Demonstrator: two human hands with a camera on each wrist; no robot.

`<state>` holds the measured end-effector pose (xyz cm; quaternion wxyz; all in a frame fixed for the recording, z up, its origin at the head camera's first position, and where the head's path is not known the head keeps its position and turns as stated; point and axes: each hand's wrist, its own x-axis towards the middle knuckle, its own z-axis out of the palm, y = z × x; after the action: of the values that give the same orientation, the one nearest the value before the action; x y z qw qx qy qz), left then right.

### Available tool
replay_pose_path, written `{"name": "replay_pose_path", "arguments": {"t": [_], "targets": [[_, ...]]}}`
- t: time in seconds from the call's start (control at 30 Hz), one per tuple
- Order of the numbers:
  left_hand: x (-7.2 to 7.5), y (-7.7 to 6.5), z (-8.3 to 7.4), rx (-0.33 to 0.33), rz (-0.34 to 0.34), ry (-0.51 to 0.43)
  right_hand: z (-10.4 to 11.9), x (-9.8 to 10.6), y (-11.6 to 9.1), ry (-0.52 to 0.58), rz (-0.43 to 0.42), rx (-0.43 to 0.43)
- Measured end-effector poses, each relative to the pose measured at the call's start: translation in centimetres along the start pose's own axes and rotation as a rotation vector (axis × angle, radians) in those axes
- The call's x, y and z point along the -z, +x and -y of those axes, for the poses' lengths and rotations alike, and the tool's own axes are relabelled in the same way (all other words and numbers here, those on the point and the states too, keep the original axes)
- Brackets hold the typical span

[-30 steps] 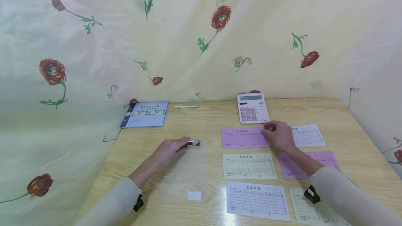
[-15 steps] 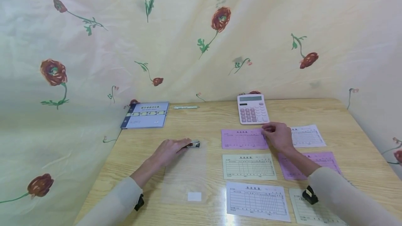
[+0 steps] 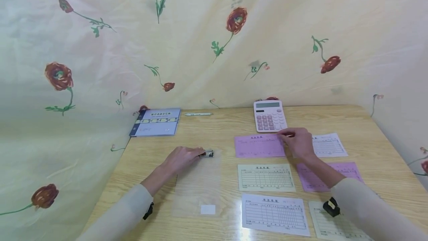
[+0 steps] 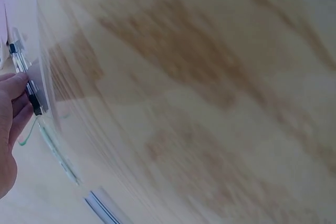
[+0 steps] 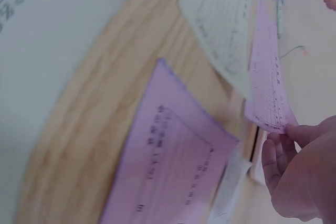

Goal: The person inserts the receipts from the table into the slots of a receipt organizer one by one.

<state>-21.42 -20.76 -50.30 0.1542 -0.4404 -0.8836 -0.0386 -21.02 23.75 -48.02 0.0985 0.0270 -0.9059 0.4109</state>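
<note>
Right hand [image 3: 299, 144]: thumb and fingers pinch the far right corner of a purple receipt form.
Purple receipt form [image 3: 257, 146]: far row, left column, just near of the pink calculator [image 3: 270, 117]; its gripped end appears raised off the wooden table [image 3: 217, 127], which suggests a lift under way.
Half a second earlier: form and right fingertips sat slightly nearer and farther right; the left hand shows little change.
Left hand [image 3: 182, 159]: fingers curl on the metal clip [image 3: 209, 154] of a clear clipboard [image 3: 197, 189], left of the forms.
Left column, nearer: pale green form [image 3: 266, 177], then white form [image 3: 275, 215].
Far left: blue ledger [image 3: 155, 122], ballpoint pen [image 3: 198, 114].
</note>
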Motion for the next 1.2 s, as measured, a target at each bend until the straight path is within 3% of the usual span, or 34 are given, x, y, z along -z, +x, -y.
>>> {"name": "replay_pose_path", "arguments": {"t": [0.3,0.63,0.9,1.2], "targets": [[-0.1,-0.1,0.3,0.015,-0.030,-0.069,2.5,0.7,0.4,0.005,0.053,0.049],[-0.1,0.0,0.4,0.018,0.026,-0.064,5.2,1.1,0.6,0.113,0.118,0.030],[0.3,0.3,0.4,0.064,0.045,-0.096,7.5,1.1,0.3,0.273,0.186,-0.007],[0.1,0.3,0.7,0.053,0.040,-0.132,9.9,0.0,-0.9,0.464,0.335,-0.089]]}}
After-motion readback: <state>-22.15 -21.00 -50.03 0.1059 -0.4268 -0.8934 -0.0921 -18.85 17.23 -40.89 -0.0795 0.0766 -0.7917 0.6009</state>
